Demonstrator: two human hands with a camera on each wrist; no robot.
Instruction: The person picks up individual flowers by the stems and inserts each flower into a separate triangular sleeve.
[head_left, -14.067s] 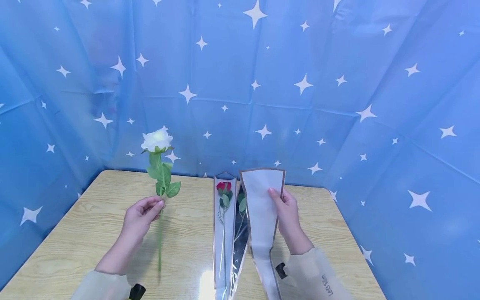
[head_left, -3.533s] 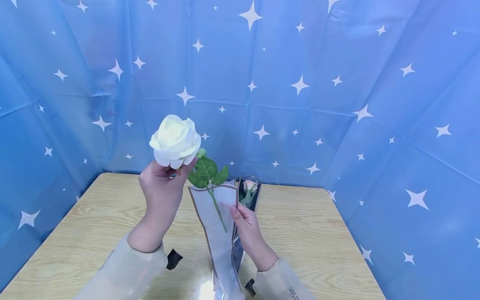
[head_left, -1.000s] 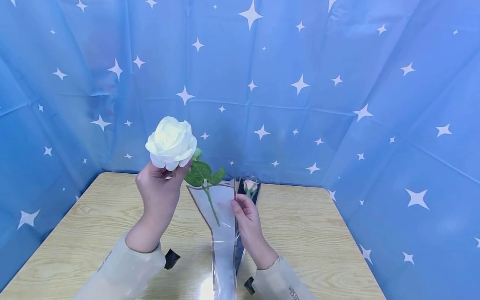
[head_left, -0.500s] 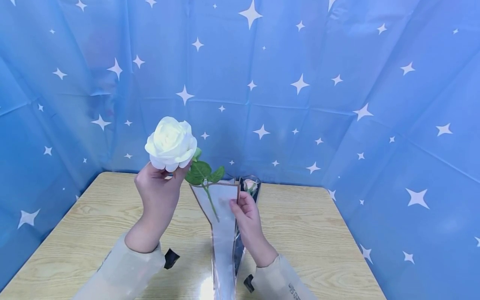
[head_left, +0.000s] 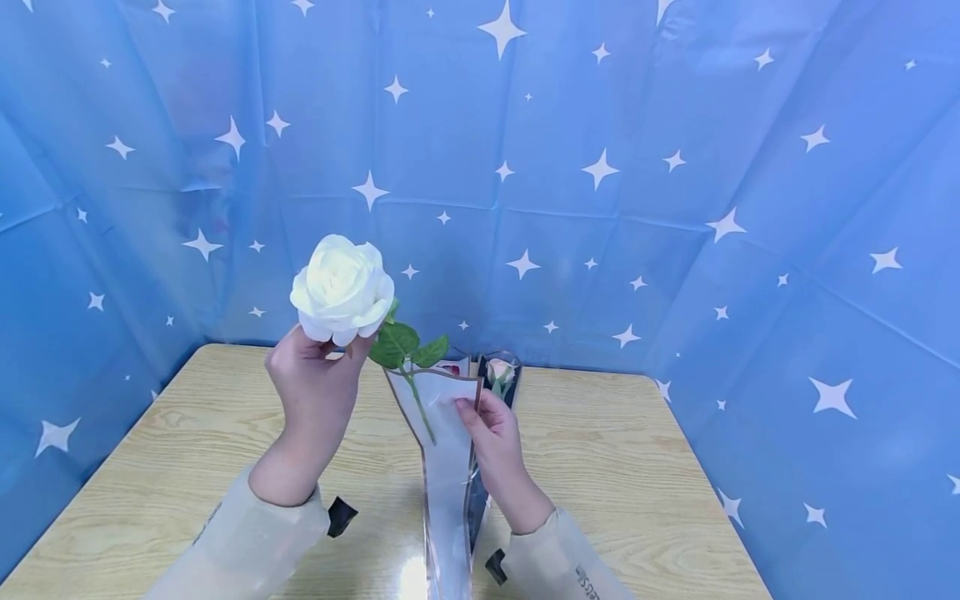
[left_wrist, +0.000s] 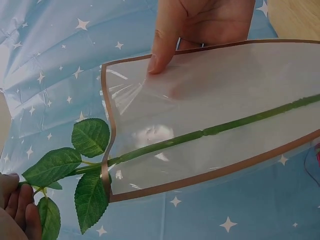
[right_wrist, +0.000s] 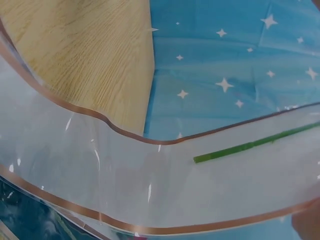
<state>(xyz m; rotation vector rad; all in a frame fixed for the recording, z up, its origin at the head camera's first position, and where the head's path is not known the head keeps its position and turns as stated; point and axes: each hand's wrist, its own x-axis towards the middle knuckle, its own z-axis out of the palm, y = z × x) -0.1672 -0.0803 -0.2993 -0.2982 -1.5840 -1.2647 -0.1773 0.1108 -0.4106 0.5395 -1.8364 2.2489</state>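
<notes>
My left hand [head_left: 315, 383] pinches a white artificial rose [head_left: 341, 287] just below its bloom. Green leaves [left_wrist: 52, 167] and the stem [left_wrist: 200, 134] slant down to the right. The lower stem appears to lie inside a white flower sleeve [head_left: 447, 500] with brown edging, seen through its clear front. In the right wrist view the cut stem end [right_wrist: 197, 159] shows partway down this sleeve. My right hand [head_left: 501, 446] pinches the sleeve's right edge near its mouth, thumb on the front. The fingers behind the sleeve are mostly hidden.
Behind the white sleeve lie a dark sleeve with a pale pink rose [head_left: 500, 372] and another sleeve with a red rose [head_left: 452, 367], mostly covered. The wooden table [head_left: 615, 467] ends at a blue star-printed curtain [head_left: 645, 167].
Over the longer span, the white rose came from the left to the sleeve, its stem now at the mouth. During the last second the sleeve's mouth shifted slightly right; the left hand barely moved.
</notes>
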